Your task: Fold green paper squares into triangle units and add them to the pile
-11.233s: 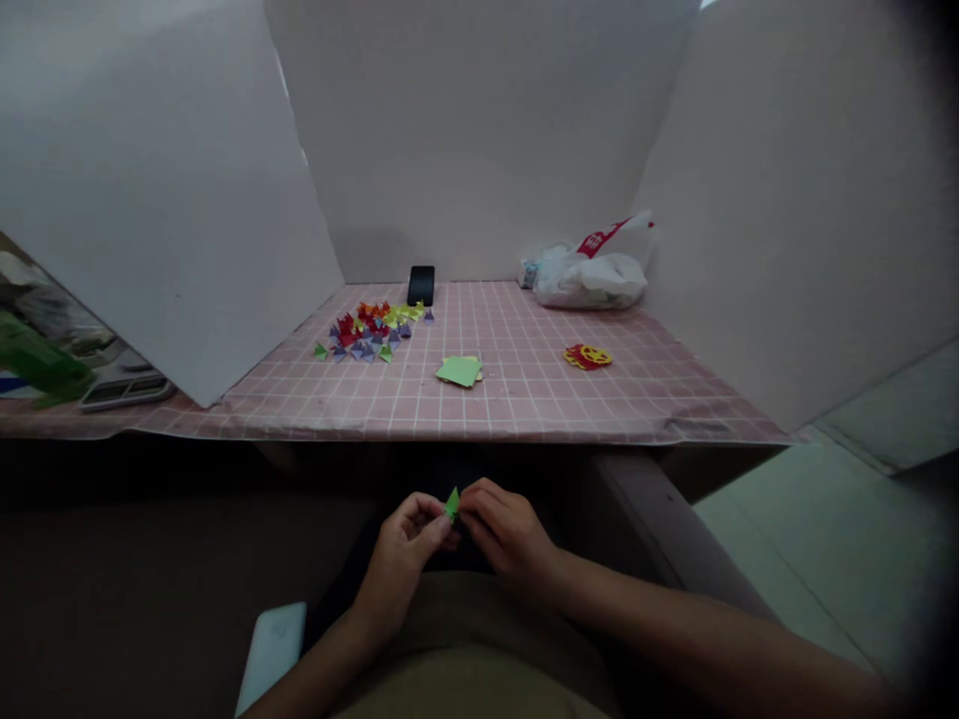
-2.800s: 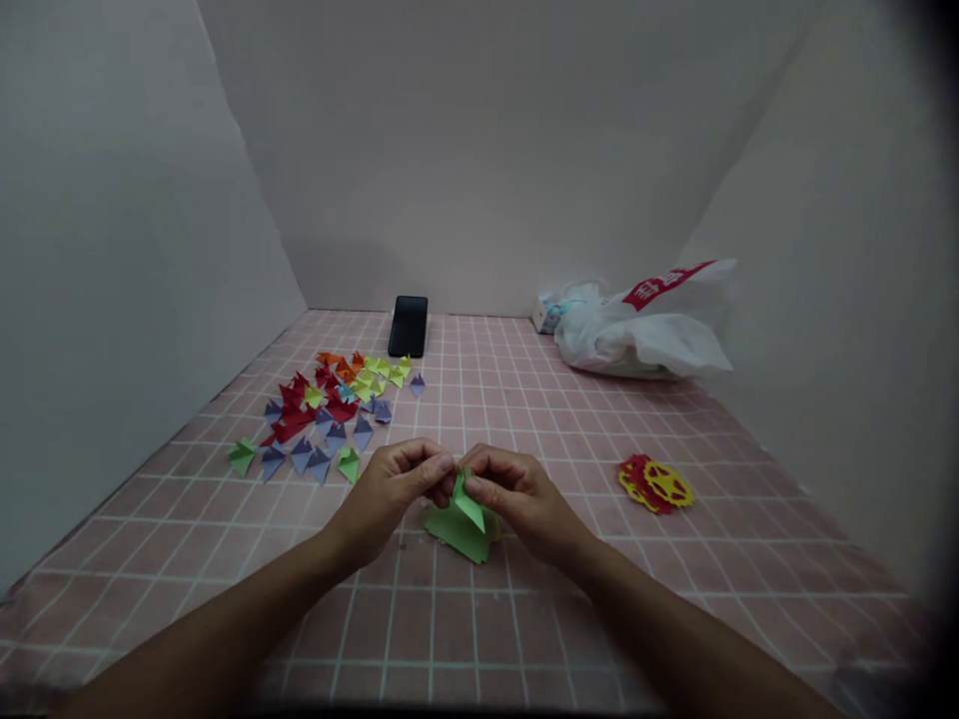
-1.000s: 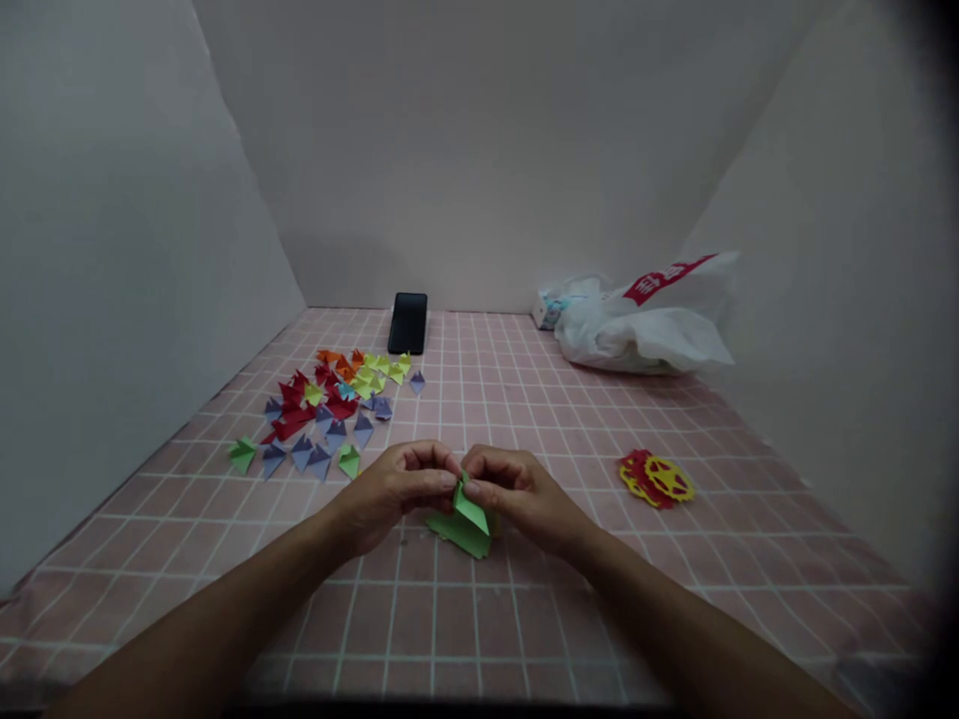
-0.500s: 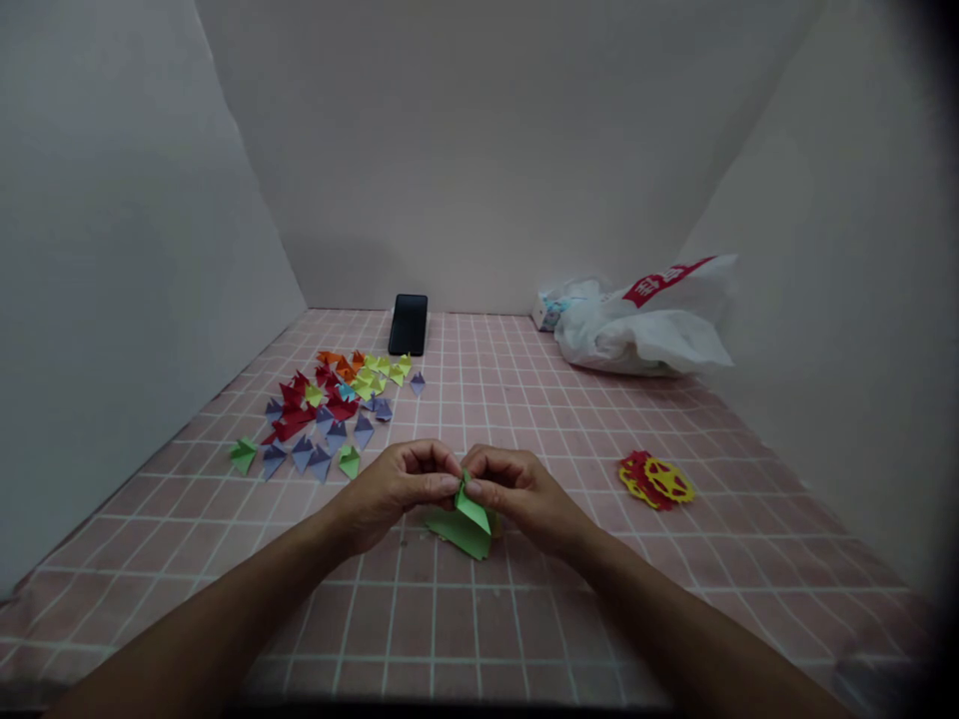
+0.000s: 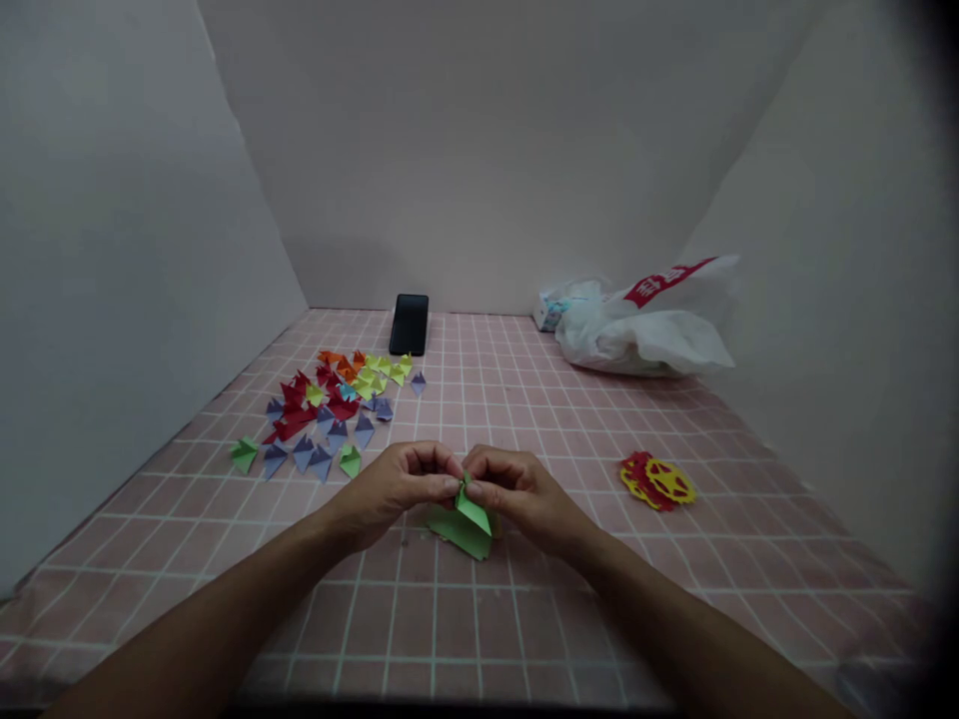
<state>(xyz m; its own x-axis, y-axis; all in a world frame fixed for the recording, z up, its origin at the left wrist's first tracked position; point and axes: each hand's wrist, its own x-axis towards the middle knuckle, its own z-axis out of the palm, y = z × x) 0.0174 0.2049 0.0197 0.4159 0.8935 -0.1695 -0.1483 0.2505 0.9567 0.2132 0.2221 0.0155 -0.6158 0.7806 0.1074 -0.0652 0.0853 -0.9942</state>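
Between my two hands is a small folded green paper (image 5: pixel 474 511), pinched near its top. My left hand (image 5: pixel 401 491) grips it from the left with thumb and forefinger. From the other side my right hand (image 5: pixel 524 496) pinches the same spot, so the fingertips of both hands nearly meet. Fingers hide the top of the fold. Below it, flat on the tablecloth, lies more green paper (image 5: pixel 461 533), partly covered by the folded one.
Several small folded paper pieces (image 5: pixel 337 433) in purple, red, orange, yellow and green spread over the left. A black phone (image 5: pixel 409 325) leans at the back. Red and yellow cut-out discs (image 5: pixel 669 481) lie at right, a white plastic bag (image 5: pixel 644 335) behind them.
Almost nothing differs. Both hands keep their pinch on the folded green paper, and the whole view has shifted very slightly.
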